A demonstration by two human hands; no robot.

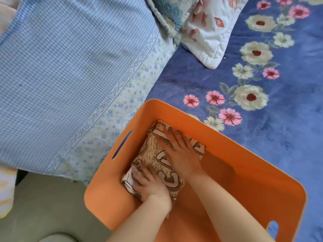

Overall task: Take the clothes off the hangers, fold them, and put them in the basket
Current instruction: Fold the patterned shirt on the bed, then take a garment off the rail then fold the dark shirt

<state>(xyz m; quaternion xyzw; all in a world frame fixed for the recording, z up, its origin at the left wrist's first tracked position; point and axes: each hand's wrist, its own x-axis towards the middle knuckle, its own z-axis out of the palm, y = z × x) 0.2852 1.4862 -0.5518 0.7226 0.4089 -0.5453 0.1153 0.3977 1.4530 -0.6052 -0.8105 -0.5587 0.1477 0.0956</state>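
Folded garment (153, 151), brown and cream print with lettering, lay inside the orange basket (236, 145), on its floor, pushed toward the far-left corner, close to the left wall with the handle slot (122, 144). The rest of the basket floor, toward the right wall and near edge, was bare orange. A second slot (273, 229) showed at the near-right corner.

Right hand (181, 151) lay flat, palm down, on top of the garment. Its fingers (173, 135) were straight and close together, pointing at the far-left corner, with the tips near the garment's far edge. The fabric was under the palm and fingers, not between them, so there was no grip.

Left hand (150, 184) was on the garment's near end, knuckles up. Its fingers (138, 175) were bent over the near-left part of the fold, with the tips on a paler patch of cloth. Could not tell whether they pinched fabric or only pressed down. Both bare forearms came in over the basket's near edge.

The basket sat on a blue floral blanket (192, 81), its left wall beside a blue checked quilt (70, 67) with a flowered border. A white padded pillow (209, 32) lay well beyond the far wall. Grey floor (43, 206) showed at lower left.
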